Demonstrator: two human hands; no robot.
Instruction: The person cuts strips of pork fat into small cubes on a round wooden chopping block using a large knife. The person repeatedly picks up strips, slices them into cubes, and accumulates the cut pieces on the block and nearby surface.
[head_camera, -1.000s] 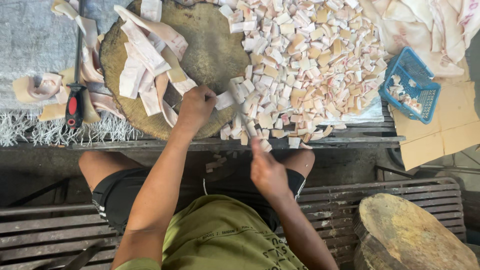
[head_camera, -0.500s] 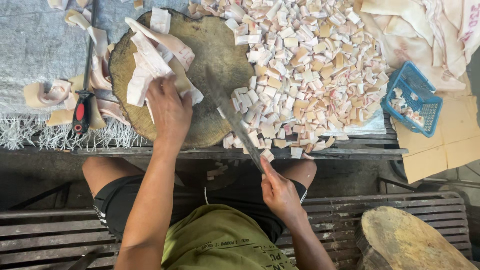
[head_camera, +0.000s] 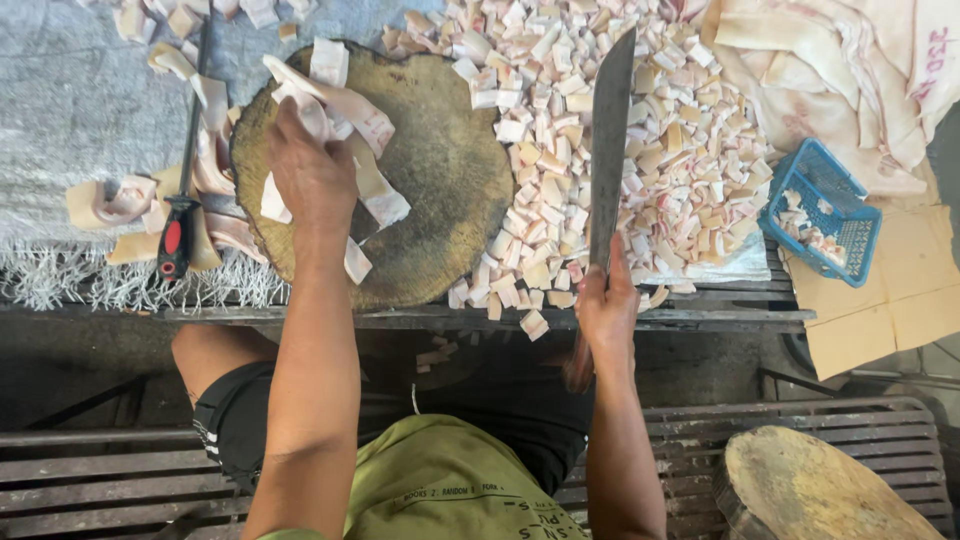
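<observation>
A round wooden chopping block (head_camera: 440, 170) lies on the table. My left hand (head_camera: 312, 170) presses down on several long pale meat strips (head_camera: 365, 185) at the block's left side, fingers closed over them. To the block's right, my right hand (head_camera: 606, 305) grips the handle of a long cleaver (head_camera: 610, 140). Its blade points away from me, raised over a big heap of small cut pork pieces (head_camera: 600, 130). The blade touches neither the block nor the strips.
A sharpening steel with a red and black handle (head_camera: 178, 225) lies left of the block among more strips. A blue plastic basket (head_camera: 822, 210) holds a few pieces at right. Large pale slabs (head_camera: 850, 70) lie far right. A second wooden block (head_camera: 820, 485) sits on the bench.
My left hand moved left across the block onto the strips. My right hand swung the cleaver from low near the table edge up, blade now pointing away over the heap.
</observation>
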